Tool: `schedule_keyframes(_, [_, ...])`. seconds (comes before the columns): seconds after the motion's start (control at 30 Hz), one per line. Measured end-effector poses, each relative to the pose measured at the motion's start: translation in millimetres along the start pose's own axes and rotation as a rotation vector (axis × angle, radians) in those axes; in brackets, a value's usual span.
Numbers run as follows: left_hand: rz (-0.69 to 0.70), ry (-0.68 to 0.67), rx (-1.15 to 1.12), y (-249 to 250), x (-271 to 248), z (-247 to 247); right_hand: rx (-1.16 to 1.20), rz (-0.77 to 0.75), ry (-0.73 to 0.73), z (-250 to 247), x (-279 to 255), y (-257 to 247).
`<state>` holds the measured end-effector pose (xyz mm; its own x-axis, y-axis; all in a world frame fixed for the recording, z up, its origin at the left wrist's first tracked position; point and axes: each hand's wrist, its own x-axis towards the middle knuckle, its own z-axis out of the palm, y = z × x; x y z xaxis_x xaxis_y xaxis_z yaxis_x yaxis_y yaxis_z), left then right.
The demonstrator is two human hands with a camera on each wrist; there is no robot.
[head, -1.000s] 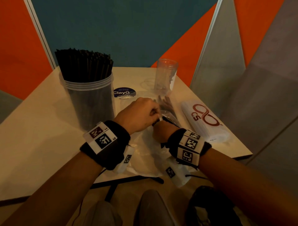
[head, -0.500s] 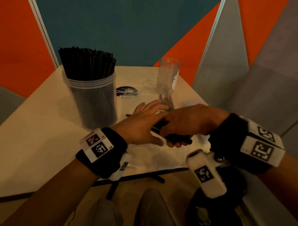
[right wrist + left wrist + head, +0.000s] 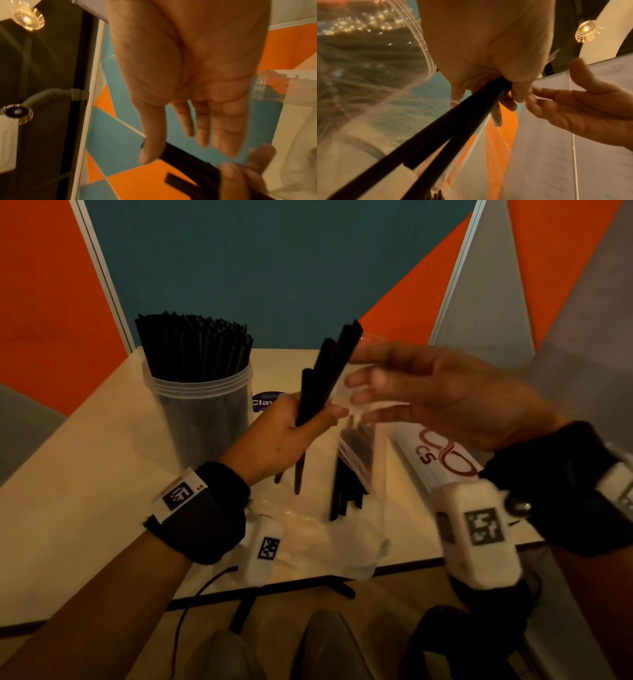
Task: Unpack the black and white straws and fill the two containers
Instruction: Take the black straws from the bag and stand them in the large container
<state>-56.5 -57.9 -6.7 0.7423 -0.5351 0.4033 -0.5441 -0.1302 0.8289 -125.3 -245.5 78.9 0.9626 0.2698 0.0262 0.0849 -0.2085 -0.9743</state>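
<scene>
Head view: left hand (image 3: 287,436) grips a few black straws (image 3: 325,371) above the table; right hand (image 3: 442,398) hovers open beside. Square their ends, then lower them upright into the full jar (image 3: 205,412).

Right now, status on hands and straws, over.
Left hand grips black straws; right hand open beside them. Big container full; more straws in clear bag. Nothing blocking.

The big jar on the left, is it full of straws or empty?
Full. The big jar is packed with black straws, and their tips stick up past its rim.
</scene>
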Motion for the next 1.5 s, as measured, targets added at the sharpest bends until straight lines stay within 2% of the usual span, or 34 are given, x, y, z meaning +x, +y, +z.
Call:
schedule_keyframes(0.1, [0.036,0.030,-0.013,9.8,-0.6,0.0,-0.200,-0.180,0.078,27.6,5.1,6.4])
schedule_keyframes(0.2, [0.055,0.032,-0.084,13.8,-2.8,5.5,-0.096,-0.283,0.215,60.0,18.9,8.2])
schedule_keyframes(0.3, [0.072,0.050,-0.149,10.0,-6.9,9.7,-0.031,-0.262,0.269,76.3,33.3,11.5])
schedule_keyframes(0.43, [0.001,0.044,-0.194,-0.2,-11.9,7.3,-0.050,-0.224,0.245,82.2,44.8,20.6])
schedule_keyframes(0.6, [-0.158,-0.007,-0.117,-1.0,-15.9,3.2,0.087,-0.291,0.283,83.7,47.3,28.7])
schedule_keyframes(0.73, [-0.172,-0.038,-0.130,-1.9,-16.4,4.5,0.114,-0.295,0.270,83.4,45.1,36.3])
schedule_keyframes(0.93, [-0.191,-0.197,0.055,-12.7,-17.5,4.2,0.180,-0.296,0.250,77.7,39.2,45.3])
schedule_keyframes(1.1, [-0.182,-0.201,0.079,-17.9,-17.1,2.3,0.119,-0.229,0.163,77.5,40.4,51.8])
schedule_keyframes(1.37, [-0.200,-0.192,0.094,-14.5,-19.8,-5.7,0.191,-0.275,0.138,78.8,44.6,48.0])
schedule_keyframes(1.5, [-0.141,-0.064,0.061,1.3,-26.9,-24.1,0.256,-0.381,0.151,67.3,47.6,25.5])
